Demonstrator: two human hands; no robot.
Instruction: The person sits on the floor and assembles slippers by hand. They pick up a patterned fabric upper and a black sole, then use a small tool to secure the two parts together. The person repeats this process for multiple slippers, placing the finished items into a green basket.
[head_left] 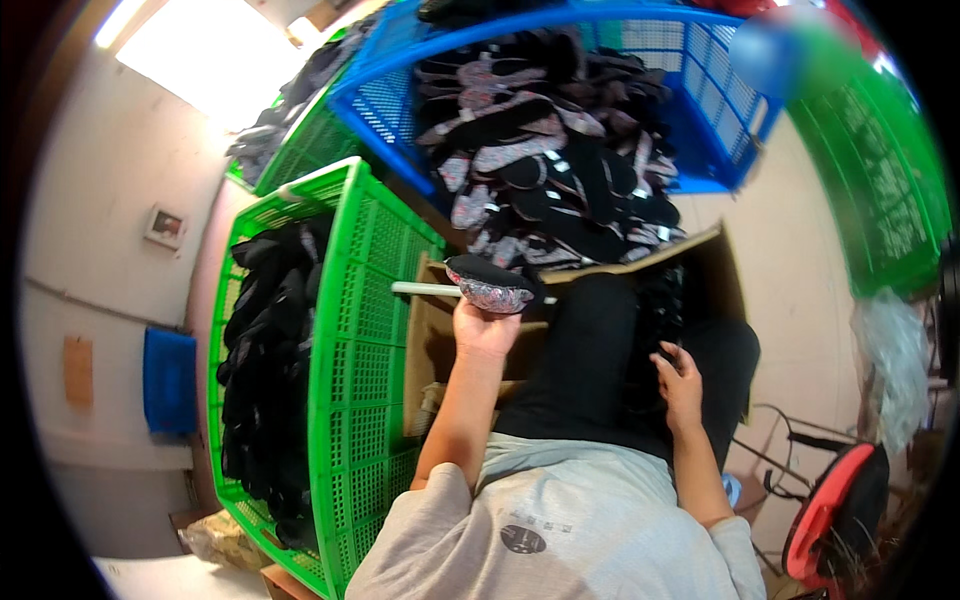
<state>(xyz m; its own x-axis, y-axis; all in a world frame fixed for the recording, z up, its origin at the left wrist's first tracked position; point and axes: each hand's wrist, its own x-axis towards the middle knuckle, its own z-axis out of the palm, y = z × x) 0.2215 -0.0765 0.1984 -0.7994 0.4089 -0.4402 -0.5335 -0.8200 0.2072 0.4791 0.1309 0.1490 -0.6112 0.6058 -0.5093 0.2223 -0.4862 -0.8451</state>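
Seen from the head camera looking down, the person's left hand [484,328] is raised, fingers curled under a shallow oval piece [490,284] with a black top and a patterned underside; a thin white rod [425,289] crosses just behind it. Lower down, the right hand [680,385] rests on a black-trousered thigh, fingers loosely bent, and whether it holds anything is hard to tell. Two green mesh plastic crates [365,330] and one blue crate [400,110] hold dark heaped pieces, too tangled to count.

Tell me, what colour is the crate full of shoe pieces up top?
The crate is blue, seen best in the head view.
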